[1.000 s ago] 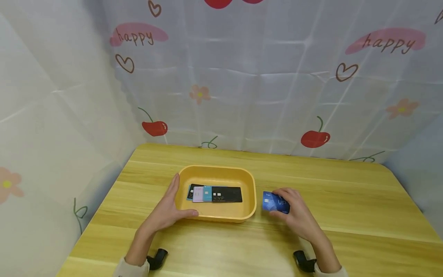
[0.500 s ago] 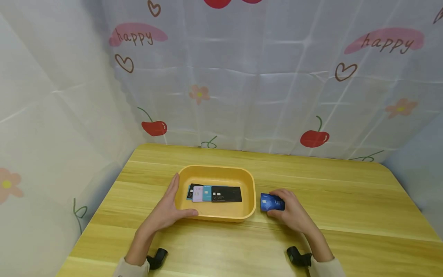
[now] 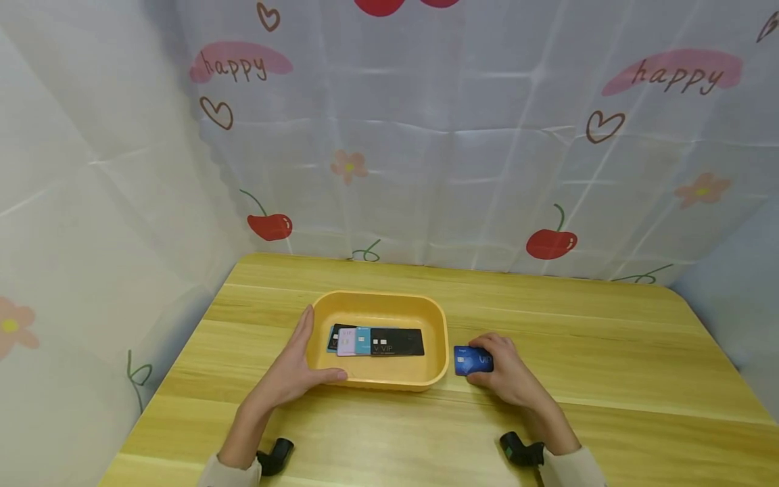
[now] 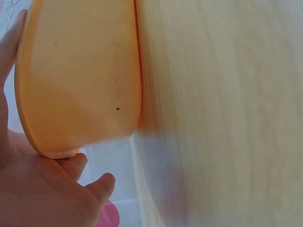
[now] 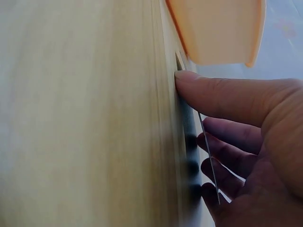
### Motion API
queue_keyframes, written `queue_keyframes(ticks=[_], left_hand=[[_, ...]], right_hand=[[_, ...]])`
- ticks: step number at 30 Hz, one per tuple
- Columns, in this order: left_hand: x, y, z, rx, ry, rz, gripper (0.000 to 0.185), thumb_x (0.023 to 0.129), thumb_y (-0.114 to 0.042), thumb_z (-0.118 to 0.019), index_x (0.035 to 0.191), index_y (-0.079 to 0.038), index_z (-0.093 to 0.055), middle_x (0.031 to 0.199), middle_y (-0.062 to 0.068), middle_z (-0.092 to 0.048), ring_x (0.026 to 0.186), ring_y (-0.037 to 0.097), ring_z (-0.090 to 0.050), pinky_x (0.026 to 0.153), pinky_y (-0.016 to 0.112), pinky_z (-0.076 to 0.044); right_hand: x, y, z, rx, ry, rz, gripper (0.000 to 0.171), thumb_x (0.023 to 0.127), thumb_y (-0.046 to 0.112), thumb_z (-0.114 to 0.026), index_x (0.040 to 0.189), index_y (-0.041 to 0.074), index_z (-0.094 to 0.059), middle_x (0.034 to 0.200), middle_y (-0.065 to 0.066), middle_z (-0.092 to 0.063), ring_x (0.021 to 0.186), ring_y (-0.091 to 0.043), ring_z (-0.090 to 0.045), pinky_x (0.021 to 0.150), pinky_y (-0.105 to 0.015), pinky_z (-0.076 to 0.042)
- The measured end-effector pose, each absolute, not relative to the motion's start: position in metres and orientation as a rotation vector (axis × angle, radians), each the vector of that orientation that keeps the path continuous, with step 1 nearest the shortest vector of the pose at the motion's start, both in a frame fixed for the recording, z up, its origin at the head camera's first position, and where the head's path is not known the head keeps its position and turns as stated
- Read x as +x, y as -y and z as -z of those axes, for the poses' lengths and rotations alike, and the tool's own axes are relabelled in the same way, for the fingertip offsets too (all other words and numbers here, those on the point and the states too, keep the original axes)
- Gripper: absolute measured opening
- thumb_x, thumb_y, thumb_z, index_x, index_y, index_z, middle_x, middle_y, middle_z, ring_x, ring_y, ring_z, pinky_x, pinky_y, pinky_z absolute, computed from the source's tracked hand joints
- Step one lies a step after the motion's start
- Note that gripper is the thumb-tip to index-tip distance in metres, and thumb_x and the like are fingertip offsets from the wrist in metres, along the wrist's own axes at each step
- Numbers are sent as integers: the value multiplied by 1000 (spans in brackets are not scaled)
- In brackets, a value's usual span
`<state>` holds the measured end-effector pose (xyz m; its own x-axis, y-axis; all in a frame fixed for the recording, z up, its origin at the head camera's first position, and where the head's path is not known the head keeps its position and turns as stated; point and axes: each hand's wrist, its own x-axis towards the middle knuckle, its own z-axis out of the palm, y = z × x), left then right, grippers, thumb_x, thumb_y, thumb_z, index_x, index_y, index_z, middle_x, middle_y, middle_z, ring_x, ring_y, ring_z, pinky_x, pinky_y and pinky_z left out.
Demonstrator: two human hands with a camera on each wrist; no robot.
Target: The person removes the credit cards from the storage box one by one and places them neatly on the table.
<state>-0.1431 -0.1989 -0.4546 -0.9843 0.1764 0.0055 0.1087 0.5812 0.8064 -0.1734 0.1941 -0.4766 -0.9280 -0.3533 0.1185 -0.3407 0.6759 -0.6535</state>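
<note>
A yellow plastic bin point(image 3: 389, 374) stands on the table, and my left hand point(image 3: 286, 375) holds its left end, thumb over the near rim. Inside lie several overlapping cards: a black VIP card point(image 3: 404, 341) on the right, a light blue card point(image 3: 362, 340), a lilac card point(image 3: 345, 343) and other cards partly hidden beneath. Just right of the bin, my right hand point(image 3: 511, 373) pinches a blue VIP card point(image 3: 465, 361) by its long edges, low over the table. The right wrist view has that card point(image 5: 211, 165) edge-on, tilted slightly off the wood; its right part is covered by my fingers.
The wooden table point(image 3: 608, 352) extends to the right and in front of the bin. A printed curtain point(image 3: 450, 196) hangs along its back edge. Black wrist cameras sit by both my wrists.
My right hand has moved a little left and lower with the blue card, closer to the bin. My left hand and the bin have stayed in place.
</note>
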Motion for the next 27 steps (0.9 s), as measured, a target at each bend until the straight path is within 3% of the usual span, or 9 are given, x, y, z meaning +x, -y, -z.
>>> queue_keyframes(ticks=[22, 27], left_hand=[[-144, 199, 456, 243, -2734, -1368, 130, 73, -45, -86, 158, -6, 4, 164, 15, 4, 148, 36, -3, 114, 59, -13], [-143, 199, 456, 234, -2730, -1365, 130, 73, -46, -86, 158, -5, 3, 164, 14, 4, 149, 35, -3, 114, 59, -13]], right_hand=[[-173, -194, 479, -544, -2829, 1143, 53, 80, 5, -81, 128, -2, -60, 124, -16, -54, 118, -39, -39, 97, -58, -35], [-172, -195, 480, -527, -2823, 1160, 58, 79, 11, -83, 130, -3, -58, 127, -18, -55, 120, -39, -40, 98, -58, -35]])
